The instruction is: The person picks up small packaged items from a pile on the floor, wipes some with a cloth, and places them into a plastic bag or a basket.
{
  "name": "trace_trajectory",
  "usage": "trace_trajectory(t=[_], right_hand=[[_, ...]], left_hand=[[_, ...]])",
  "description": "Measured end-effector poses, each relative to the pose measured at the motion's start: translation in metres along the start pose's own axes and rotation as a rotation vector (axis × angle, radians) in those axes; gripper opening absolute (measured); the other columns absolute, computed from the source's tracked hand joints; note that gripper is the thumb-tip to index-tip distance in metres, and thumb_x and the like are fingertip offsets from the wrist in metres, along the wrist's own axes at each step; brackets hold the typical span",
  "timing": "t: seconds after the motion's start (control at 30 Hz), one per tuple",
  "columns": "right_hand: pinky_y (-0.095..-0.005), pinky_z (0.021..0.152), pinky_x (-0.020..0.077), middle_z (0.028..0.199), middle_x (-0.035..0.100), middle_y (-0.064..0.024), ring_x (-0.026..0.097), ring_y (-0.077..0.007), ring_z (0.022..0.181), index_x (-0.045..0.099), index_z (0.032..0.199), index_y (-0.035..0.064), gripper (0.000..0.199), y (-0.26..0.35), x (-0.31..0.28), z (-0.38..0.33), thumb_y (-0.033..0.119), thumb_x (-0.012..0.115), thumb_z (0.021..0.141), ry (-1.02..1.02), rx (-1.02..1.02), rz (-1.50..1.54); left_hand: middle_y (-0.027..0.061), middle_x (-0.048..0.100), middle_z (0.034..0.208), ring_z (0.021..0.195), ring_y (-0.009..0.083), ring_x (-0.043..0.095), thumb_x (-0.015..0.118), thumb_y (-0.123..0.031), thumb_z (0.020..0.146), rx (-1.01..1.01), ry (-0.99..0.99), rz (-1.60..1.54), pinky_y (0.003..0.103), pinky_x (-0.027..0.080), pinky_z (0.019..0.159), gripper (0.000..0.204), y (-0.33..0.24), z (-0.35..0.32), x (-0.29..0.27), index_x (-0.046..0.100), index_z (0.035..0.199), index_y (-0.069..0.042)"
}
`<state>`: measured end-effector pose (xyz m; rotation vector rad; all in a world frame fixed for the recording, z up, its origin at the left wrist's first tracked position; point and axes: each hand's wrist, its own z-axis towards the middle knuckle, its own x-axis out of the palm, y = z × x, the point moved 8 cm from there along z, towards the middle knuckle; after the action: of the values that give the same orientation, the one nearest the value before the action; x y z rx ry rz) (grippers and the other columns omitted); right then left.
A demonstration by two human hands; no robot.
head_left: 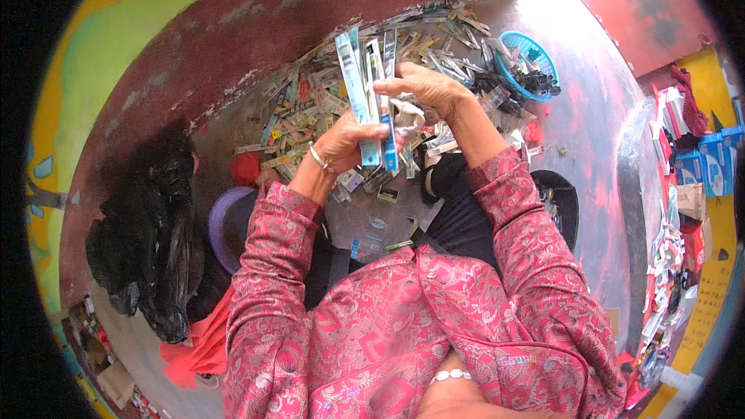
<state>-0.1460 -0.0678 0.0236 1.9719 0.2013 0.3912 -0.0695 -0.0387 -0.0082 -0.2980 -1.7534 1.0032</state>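
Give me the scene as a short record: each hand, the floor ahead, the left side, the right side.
Left hand: gripping the lower part of several slim packets, fanned upward
Right hand: at the right side of that bunch; exact grip unclear
Floor ahead: loose pile of similar packets
Left side: black plastic bag
Right side, beyond the pile: round blue basket with dark, crumpled material inside

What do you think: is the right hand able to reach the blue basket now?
Probably yes, perhaps with leaning: the blue basket is to the right of the right hand, with low-lying packets but no visible barrier between.
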Motion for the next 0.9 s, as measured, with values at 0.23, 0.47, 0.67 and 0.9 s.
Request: trace_trajectory(t=[0.23,0.47,0.67,0.9], right_hand=[[-0.0290,0.073,0.0463,0.088,0.061,-0.0098,0.058,-0.0164,0.077,0.056,0.099,-0.0012,0.043,0.008,0.009,0.002,0.022,0.070,0.065,0.043,-0.149,0.114],[-0.0280,0.062,0.0436,0.078,0.058,-0.0077,0.053,-0.0136,0.068,0.059,0.084,-0.0020,0.039,0.011,-0.024,0.000,0.029,0.069,0.063,-0.293,-0.186,-0.076],[-0.0310,0.056,0.0406,0.072,0.057,-0.0109,0.051,-0.0151,0.064,0.060,0.080,-0.0073,0.059,0.021,-0.022,-0.004,0.049,0.064,0.066,-0.400,-0.059,-0.655],[-0.0244,0.049,0.0439,0.067,0.058,-0.0051,0.054,-0.0126,0.055,0.059,0.086,-0.0008,0.022,0.027,-0.096,-0.025,0.020,0.059,0.080,-0.741,-0.522,0.044]], left_hand=[[0.0147,0.061,0.090,0.080,0.0229,0.061,0.068,-0.021,0.068,-0.172,0.239,-0.126,0.034,0.049,0.075,0.052,0.015,-0.007,0.031,0.047,0.109,0.003],[0.0089,0.054,0.104,0.096,0.0200,0.054,0.067,-0.047,0.068,-0.047,-0.002,0.149,0.034,0.043,0.083,0.070,-0.005,0.004,0.002,0.045,0.113,0.000],[0.0056,0.057,0.091,0.080,0.0153,0.056,0.068,-0.015,0.069,-0.008,0.021,0.102,0.029,0.046,0.072,0.042,0.001,0.010,0.002,0.049,0.105,-0.002],[0.0062,0.057,0.087,0.072,0.0147,0.059,0.066,-0.010,0.069,-0.028,-0.074,-0.100,0.028,0.051,0.065,0.044,-0.003,0.012,-0.010,0.046,0.107,-0.002]])
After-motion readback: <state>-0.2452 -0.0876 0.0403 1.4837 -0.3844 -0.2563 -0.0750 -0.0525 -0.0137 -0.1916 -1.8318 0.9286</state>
